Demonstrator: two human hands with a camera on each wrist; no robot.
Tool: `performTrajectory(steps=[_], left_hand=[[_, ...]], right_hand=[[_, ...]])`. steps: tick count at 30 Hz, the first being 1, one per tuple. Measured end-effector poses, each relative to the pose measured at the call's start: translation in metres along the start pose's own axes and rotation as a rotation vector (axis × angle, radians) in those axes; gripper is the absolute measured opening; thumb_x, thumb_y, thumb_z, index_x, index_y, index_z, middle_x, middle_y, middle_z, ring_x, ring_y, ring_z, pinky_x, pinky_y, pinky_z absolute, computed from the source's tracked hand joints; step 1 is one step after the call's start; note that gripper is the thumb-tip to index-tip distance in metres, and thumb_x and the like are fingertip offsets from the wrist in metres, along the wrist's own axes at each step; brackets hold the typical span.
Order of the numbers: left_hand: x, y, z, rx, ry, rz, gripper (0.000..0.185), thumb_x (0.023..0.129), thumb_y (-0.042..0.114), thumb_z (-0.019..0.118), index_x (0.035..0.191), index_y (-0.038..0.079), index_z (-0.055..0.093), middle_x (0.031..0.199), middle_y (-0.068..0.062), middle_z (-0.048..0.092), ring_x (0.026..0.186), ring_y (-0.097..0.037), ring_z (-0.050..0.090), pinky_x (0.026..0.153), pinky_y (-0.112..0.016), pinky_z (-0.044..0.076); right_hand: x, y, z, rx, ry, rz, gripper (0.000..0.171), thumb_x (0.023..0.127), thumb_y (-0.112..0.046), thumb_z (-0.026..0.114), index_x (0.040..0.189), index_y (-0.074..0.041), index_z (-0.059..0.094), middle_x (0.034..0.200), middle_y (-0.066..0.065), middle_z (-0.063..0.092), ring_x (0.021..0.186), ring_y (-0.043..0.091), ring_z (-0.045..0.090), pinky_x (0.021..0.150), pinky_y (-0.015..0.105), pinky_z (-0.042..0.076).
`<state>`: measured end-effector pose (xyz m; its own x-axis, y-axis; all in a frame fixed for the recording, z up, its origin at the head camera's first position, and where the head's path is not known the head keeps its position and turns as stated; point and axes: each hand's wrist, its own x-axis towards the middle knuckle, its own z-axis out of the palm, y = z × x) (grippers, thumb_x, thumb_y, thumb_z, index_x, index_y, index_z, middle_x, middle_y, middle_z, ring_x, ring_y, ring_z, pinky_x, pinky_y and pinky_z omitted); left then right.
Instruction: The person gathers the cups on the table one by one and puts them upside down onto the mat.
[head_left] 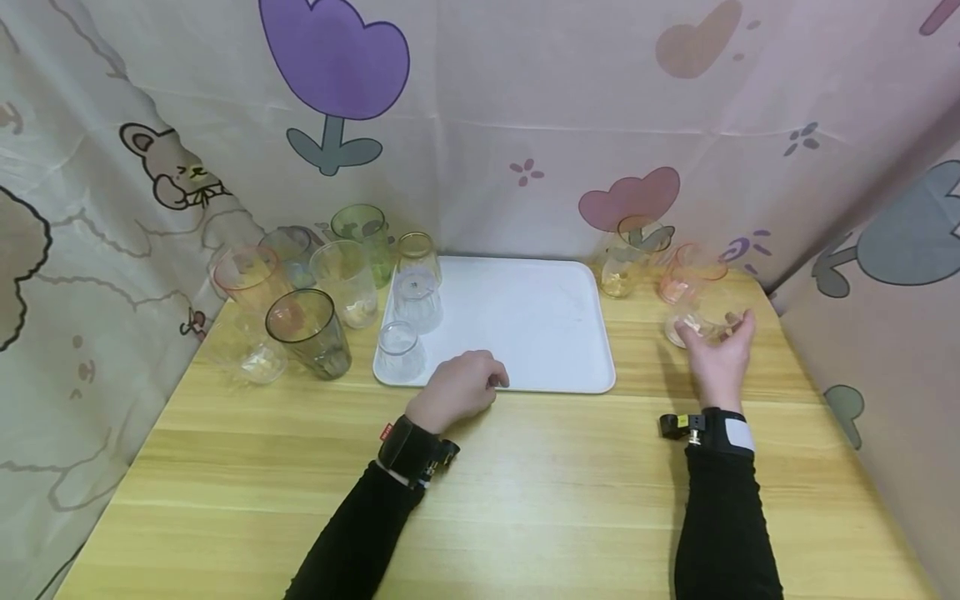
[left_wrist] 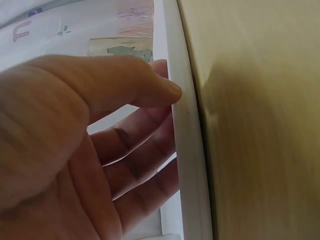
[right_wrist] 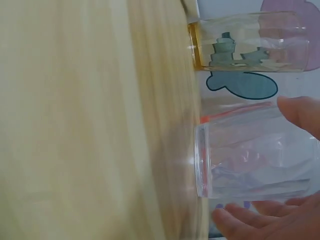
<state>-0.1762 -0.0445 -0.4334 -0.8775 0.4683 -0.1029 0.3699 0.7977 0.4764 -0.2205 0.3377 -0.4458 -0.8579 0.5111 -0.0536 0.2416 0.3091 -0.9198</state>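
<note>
On the table [head_left: 525,500]: two groups of cups are stood, split left and right of a white tray [head_left: 525,325].
Right hand [head_left: 720,354]: it is cupped round a clear cup [head_left: 705,321] at the table's right side; thumb and fingers are spread about the wall, seemingly to keep it upright, though a firm grip cannot be confirmed.
Behind it: a pink cup [head_left: 686,275] and a yellow cup [head_left: 630,254] are stood close.
Left hand [head_left: 461,387]: fingers are loosely curled over the tray's near rim, thumb laid on the edge, probably to steady it.
Tray: two clear cups are placed upside down at its left edge [head_left: 401,350], likely to keep the middle free.
Left group: green [head_left: 363,237], dark [head_left: 311,333] and clear cups are clustered.
</note>
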Motion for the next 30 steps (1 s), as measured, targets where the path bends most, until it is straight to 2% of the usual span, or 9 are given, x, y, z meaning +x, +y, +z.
performTrajectory(steps=[5, 17, 24, 30], left_hand=[[0.0, 0.001, 0.0, -0.003, -0.007, -0.004, 0.029, 0.09, 0.001, 0.067, 0.108, 0.019, 0.081, 0.104, 0.005, 0.07, 0.096, -0.013, 0.063, 0.075, -0.032, 0.054], [-0.002, 0.003, -0.002, -0.018, -0.01, -0.011, 0.028, 0.092, 0.0, 0.066, 0.107, 0.019, 0.081, 0.109, 0.003, 0.072, 0.101, -0.015, 0.065, 0.08, -0.035, 0.057], [-0.003, 0.004, -0.002, -0.018, -0.007, -0.008, 0.03, 0.091, -0.001, 0.066, 0.108, 0.018, 0.081, 0.112, 0.001, 0.073, 0.103, -0.016, 0.066, 0.081, -0.036, 0.058], [-0.003, 0.004, -0.002, -0.025, -0.009, -0.009, 0.03, 0.092, -0.002, 0.065, 0.108, 0.017, 0.081, 0.112, 0.001, 0.073, 0.103, -0.016, 0.066, 0.081, -0.035, 0.057]], right_hand=[[0.001, 0.002, -0.002, -0.032, -0.04, 0.034, 0.102, 0.097, -0.038, 0.071, 0.168, -0.02, -0.001, 0.169, 0.007, 0.022, 0.152, 0.031, 0.031, 0.12, 0.043, 0.038], [0.001, 0.001, -0.003, -0.029, -0.076, 0.064, 0.094, 0.101, -0.042, 0.064, 0.166, -0.017, 0.0, 0.169, 0.011, 0.018, 0.148, 0.032, 0.033, 0.114, 0.041, 0.041], [-0.002, -0.002, -0.002, 0.024, -0.056, 0.072, 0.093, 0.1, -0.045, 0.064, 0.166, -0.016, 0.005, 0.167, 0.012, 0.024, 0.147, 0.033, 0.037, 0.116, 0.04, 0.041], [-0.005, -0.014, -0.003, 0.155, -0.033, 0.097, 0.091, 0.098, -0.046, 0.068, 0.164, -0.02, 0.011, 0.16, 0.005, 0.03, 0.141, 0.024, 0.043, 0.114, 0.031, 0.043]])
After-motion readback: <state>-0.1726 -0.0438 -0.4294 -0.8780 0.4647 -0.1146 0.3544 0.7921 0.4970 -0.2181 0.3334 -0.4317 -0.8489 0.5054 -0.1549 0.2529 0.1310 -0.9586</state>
